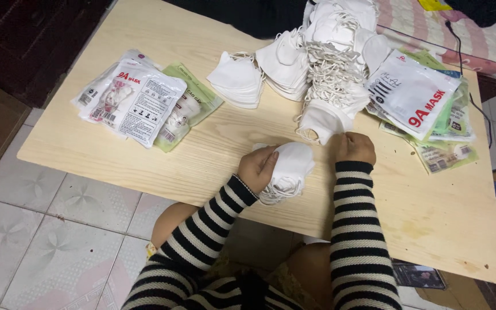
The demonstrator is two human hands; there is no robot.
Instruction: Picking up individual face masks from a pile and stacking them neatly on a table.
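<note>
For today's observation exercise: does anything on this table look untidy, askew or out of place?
Mostly orderly. The big heap of white masks at the far edge is loose, ear loops tangled and spilling. The left hand holds a small mask stack; the right hand touches the heap.

Packaged mask packs (pixel 136 97), tiled floor (pixel 47 229)

A small stack of white folded face masks (pixel 291 166) sits in the left hand (pixel 258 167), fingers curled round its left side and thumb on top; thin white ear loops hang out below the palm. The stack is rounded and soft, tilted slightly. Just right of it, the right hand (pixel 355 147) pinches the lower edge of another white mask (pixel 320 123), which lies flat just above that hand's knuckles with its loops trailing.
</note>
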